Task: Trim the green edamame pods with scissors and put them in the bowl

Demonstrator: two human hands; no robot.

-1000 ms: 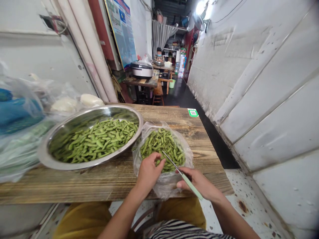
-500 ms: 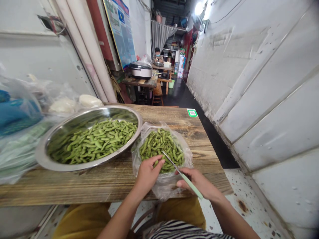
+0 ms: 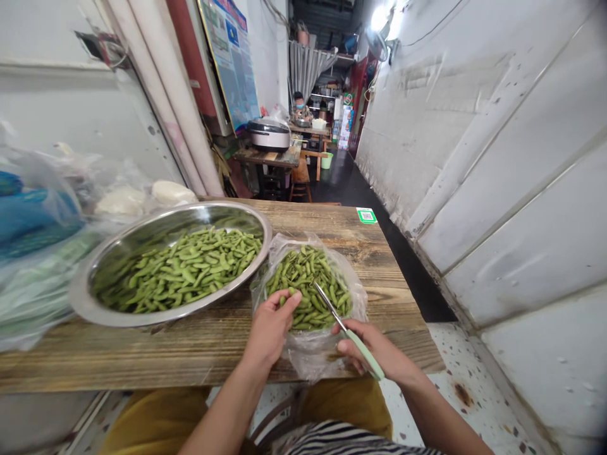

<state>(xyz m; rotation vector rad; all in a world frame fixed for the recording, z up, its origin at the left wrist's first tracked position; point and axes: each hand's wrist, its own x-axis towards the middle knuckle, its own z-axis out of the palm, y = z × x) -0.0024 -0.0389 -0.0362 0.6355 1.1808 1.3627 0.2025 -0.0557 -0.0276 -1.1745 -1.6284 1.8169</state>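
Observation:
Green edamame pods (image 3: 310, 272) fill a clear plastic bag (image 3: 353, 268) that lies spread open on the wooden table (image 3: 379, 253). At the left side of this bag, my left hand (image 3: 270, 325) pinches an edamame pod (image 3: 283, 299) between thumb and fingers. My right hand (image 3: 370, 347) grips scissors (image 3: 363, 351) with pale green handles; their metal blades point up and left over the pods. To the left stands a wide steel basin (image 3: 227, 303), with a large heap of edamame pods (image 3: 194, 268) inside.
Plastic bags (image 3: 42, 253) with goods crowd the table's left end. A QR code card (image 3: 366, 215) lies near the far right corner. Beyond are a smaller table with a rice cooker (image 3: 269, 134), a wooden stool (image 3: 300, 177) and a seated person (image 3: 301, 110). A wall (image 3: 474, 126) runs along the right.
My left hand has moved left, away from the scissor blades, with the pod in its fingers. The scissors have shifted slightly right, and their blades look a little steeper.

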